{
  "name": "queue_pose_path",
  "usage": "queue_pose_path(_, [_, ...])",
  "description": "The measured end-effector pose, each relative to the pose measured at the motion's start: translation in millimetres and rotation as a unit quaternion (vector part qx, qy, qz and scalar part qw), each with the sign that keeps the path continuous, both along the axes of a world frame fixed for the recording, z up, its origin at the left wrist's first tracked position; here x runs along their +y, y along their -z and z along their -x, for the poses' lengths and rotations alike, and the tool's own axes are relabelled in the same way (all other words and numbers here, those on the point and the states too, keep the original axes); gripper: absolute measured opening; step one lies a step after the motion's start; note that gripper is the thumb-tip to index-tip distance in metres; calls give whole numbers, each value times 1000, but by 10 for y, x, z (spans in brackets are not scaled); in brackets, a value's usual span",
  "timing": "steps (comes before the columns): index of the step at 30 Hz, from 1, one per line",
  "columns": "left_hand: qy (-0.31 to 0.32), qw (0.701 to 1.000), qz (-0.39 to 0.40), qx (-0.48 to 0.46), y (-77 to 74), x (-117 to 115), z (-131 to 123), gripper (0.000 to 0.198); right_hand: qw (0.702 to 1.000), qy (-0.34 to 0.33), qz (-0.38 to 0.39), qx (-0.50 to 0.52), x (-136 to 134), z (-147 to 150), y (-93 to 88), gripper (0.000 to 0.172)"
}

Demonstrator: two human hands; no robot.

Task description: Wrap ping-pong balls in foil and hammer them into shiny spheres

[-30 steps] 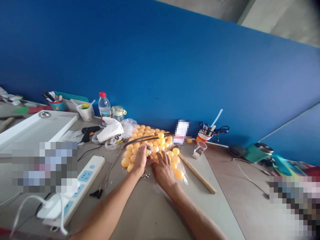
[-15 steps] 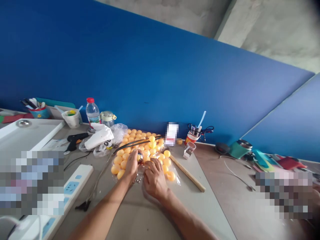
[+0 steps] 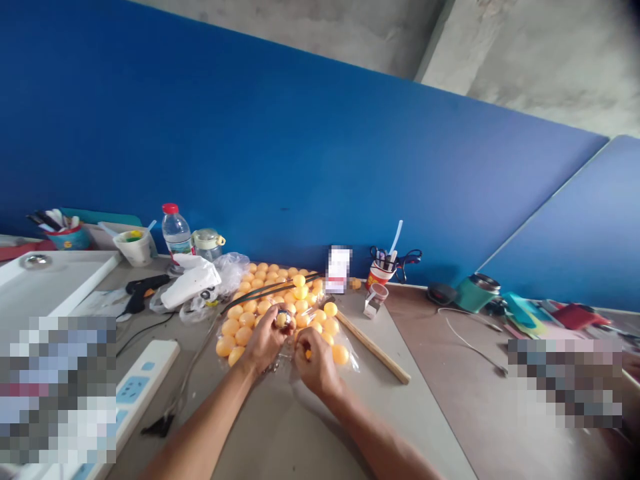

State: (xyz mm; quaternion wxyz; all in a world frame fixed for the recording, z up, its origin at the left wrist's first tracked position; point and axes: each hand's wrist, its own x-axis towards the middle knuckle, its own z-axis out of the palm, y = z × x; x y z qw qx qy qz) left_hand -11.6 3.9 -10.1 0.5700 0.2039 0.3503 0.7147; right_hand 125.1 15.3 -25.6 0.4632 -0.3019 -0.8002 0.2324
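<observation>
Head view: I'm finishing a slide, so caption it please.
Left hand holding a shiny round object, right hand close by, orange balls beyond.

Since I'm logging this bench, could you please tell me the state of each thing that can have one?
Left hand: curled round a shiny round object
Right hand: fingers curled, contents unclear
Red-capped bottle: upright, closed
Jar: lid on
White cup: upright, uncovered
Red cup: upright, uncovered
Gun-shaped tool: lying down
Wooden stick: lying flat
Black plug: lying loose
Power strip: lying flat, partly blurred
</observation>
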Motion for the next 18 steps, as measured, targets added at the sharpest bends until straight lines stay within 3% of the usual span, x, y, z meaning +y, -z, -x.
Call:
queue_pose_path(3, [50,995,2,-87,-25,-9,9,21,999,7,38,5,3,-6,-26,12])
queue_pose_path(6, [66,992,2,-111,-19,-13,36,24,997,-1,75,19,0,-5,-36,13])
queue_pose_path(13, [69,994,-28,-78,-24,1,31,33,979,-43,173,102,45,3,-41,10])
queue_pose_path(18, [115,991,-7,-71,-44,-37,18,33,969,-73,183,151,48,22,-95,10])
